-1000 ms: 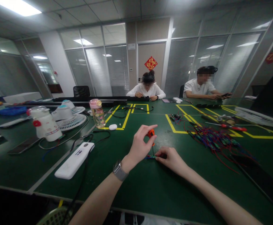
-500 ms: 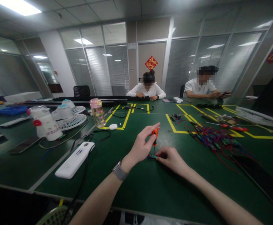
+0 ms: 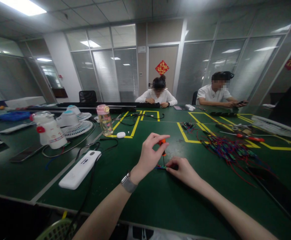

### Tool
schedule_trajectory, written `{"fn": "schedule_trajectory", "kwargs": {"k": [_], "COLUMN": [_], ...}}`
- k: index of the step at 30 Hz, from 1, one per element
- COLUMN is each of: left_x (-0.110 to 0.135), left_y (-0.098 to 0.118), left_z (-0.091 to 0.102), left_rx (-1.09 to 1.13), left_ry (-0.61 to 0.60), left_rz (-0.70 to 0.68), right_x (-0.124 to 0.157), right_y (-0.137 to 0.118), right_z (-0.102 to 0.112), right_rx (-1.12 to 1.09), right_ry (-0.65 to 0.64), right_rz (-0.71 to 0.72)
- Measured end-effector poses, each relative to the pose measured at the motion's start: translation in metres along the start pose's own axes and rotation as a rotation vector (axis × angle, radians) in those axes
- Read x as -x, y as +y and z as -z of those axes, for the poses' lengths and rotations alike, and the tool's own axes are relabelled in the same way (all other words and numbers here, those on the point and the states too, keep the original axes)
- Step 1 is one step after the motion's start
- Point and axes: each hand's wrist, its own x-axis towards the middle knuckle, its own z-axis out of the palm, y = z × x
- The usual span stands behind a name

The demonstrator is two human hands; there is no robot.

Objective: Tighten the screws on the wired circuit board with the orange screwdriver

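Head view: left hand (image 3: pixel 149 153) pinches the upright orange-handled screwdriver (image 3: pixel 163 153) over the small circuit board (image 3: pixel 161 167) on the green table (image 3: pixel 145 203); right hand (image 3: pixel 182 167) pinches the board's right end. Hold the screwdriver vertical, the board flat and steady.

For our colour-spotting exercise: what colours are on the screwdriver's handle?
The screwdriver handle is orange and black; head view.

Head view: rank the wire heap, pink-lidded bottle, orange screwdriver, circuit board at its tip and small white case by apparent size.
1. Wire heap
2. Pink-lidded bottle
3. Orange screwdriver, partly hidden by the left hand
Smallest, unranked: small white case and circuit board look too alike.
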Motion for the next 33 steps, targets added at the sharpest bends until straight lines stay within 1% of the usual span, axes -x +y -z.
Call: {"fn": "schedule_trajectory", "kwargs": {"k": [2, 5, 7, 12, 16, 18, 22, 24, 27, 29, 31, 33], "left_x": [0.0007, 0.0019, 0.0025, 0.0025, 0.0026, 0.0030, 0.0038, 0.0038, 0.0031, 0.0025, 0.0019, 0.0016], "left_y": [-0.0017, -0.0047, -0.0059, -0.0045, -0.0053, -0.0067, -0.0078, -0.0076, -0.0078, -0.0077, -0.0068, -0.0054], "left_z": [-0.0012, -0.0030, -0.0038, -0.0025, -0.0020, -0.0026, -0.0036, -0.0038, -0.0040, -0.0040, -0.0036, -0.0028], "left_rx": [-0.049, 0.029, 0.059, -0.097, -0.023, 0.001, -0.132, -0.129, -0.022, -0.019, -0.083, -0.128], "left_ry": [0.025, -0.057, -0.082, -0.001, -0.048, -0.045, 0.026, -0.005, -0.063, -0.039, 0.013, 0.029], "left_rz": [-0.002, 0.013, 0.013, -0.013, 0.006, -0.010, -0.067, -0.072, -0.056, -0.054, -0.058, -0.059], "right_x": [-0.0002, -0.0004, -0.0003, 0.0001, 0.0000, 0.0000, 0.0001, 0.0000, -0.0002, -0.0004, -0.0006, -0.0005], "right_y": [0.0003, 0.0006, 0.0001, -0.0002, 0.0008, 0.0005, -0.0006, -0.0008, -0.0006, -0.0004, -0.0001, 0.0002], "right_z": [-0.0001, 0.0000, 0.0003, -0.0001, -0.0014, -0.0016, -0.0010, -0.0007, -0.0005, -0.0007, -0.0010, -0.0010], "right_rx": [-0.001, -0.006, -0.002, -0.006, -0.017, -0.012, -0.007, -0.003, 0.007, 0.010, 0.011, 0.011], "right_ry": [0.002, -0.007, -0.011, -0.007, -0.007, -0.006, -0.007, -0.005, -0.008, -0.010, -0.009, -0.006], "right_rz": [0.002, 0.002, 0.001, 0.010, 0.014, 0.010, 0.012, 0.018, 0.023, 0.022, 0.020, 0.022]}}
